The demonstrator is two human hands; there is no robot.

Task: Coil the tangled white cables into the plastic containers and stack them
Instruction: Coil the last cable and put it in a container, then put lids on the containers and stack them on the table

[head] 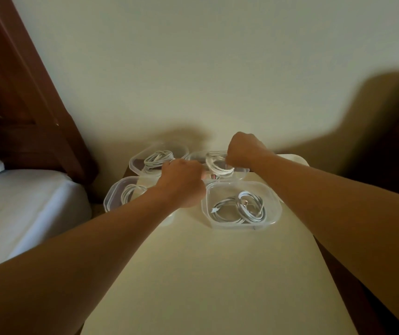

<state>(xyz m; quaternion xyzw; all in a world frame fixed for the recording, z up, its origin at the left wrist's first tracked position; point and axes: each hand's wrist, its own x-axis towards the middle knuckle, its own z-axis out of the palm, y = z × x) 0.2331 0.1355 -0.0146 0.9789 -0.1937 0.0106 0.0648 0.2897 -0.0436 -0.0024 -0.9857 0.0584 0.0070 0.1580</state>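
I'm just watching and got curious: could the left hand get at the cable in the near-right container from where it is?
Probably yes. The left hand sits right beside the near-right container, which has no lid on it, and its coiled cable lies uncovered. However, that hand's fingers are curled, seemingly busy with something near the far container.

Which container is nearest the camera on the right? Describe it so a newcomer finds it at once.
On the cream table, four clear containers cluster at the far end. The near-right container sits just right of the left hand. Unlike its neighbours, no arm covers it and its grey-white cable shows fully.

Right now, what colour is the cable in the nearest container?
White cable, seen in the head view.
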